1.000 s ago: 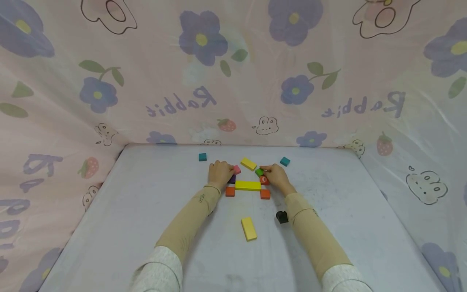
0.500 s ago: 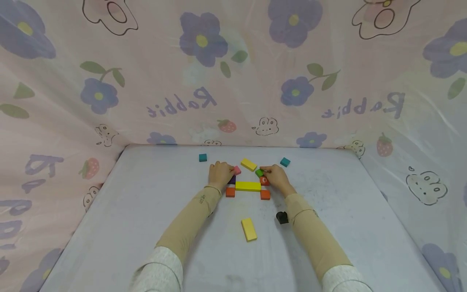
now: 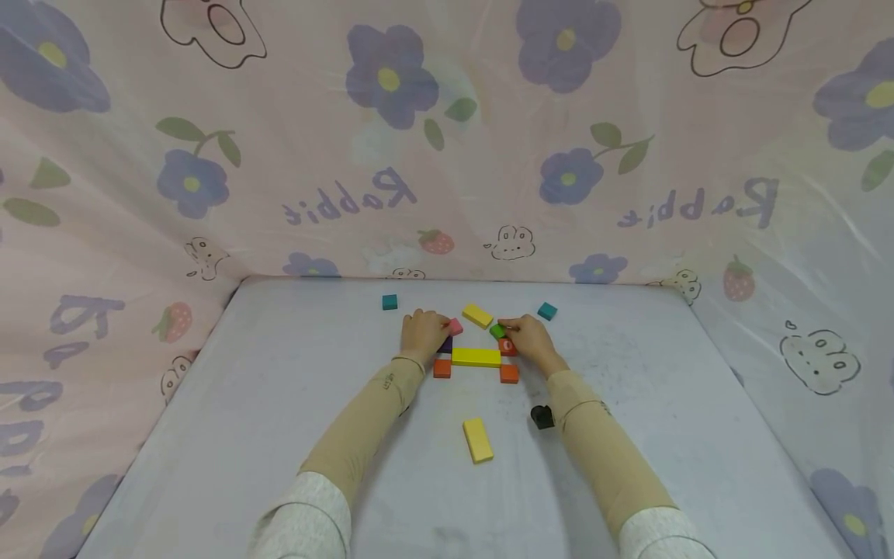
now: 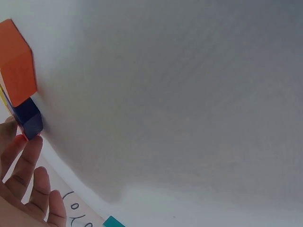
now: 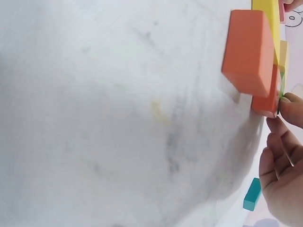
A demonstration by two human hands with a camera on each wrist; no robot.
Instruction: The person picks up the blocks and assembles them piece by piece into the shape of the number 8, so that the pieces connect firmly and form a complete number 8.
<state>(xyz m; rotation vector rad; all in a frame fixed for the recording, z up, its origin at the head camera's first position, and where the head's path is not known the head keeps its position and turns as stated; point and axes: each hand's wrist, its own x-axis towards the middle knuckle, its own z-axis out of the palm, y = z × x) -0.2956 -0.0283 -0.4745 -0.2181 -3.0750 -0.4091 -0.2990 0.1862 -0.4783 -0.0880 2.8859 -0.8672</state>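
My left hand [image 3: 423, 334] pinches a small pink block [image 3: 455, 327] just beyond a dark purple block [image 3: 445, 345]. In the left wrist view the fingertips [image 4: 33, 147] are right at the purple block's end. Opposite, my right hand [image 3: 528, 338] pinches a small green block [image 3: 497, 331] at the far side of a red block with a white ring mark [image 3: 507, 347]. A long yellow block [image 3: 476, 357] spans between the two sides. Orange blocks [image 3: 442, 368] stand at its near corners, the right one [image 5: 246, 52] large in the right wrist view.
A shorter yellow block [image 3: 478, 315] lies beyond the hands, another [image 3: 478, 440] nearer me. Teal blocks [image 3: 389, 302] lie at the far left and far right. A black object [image 3: 542, 417] sits beside the right sleeve. Patterned curtains [image 3: 447, 140] surround the white tabletop [image 3: 314, 349].
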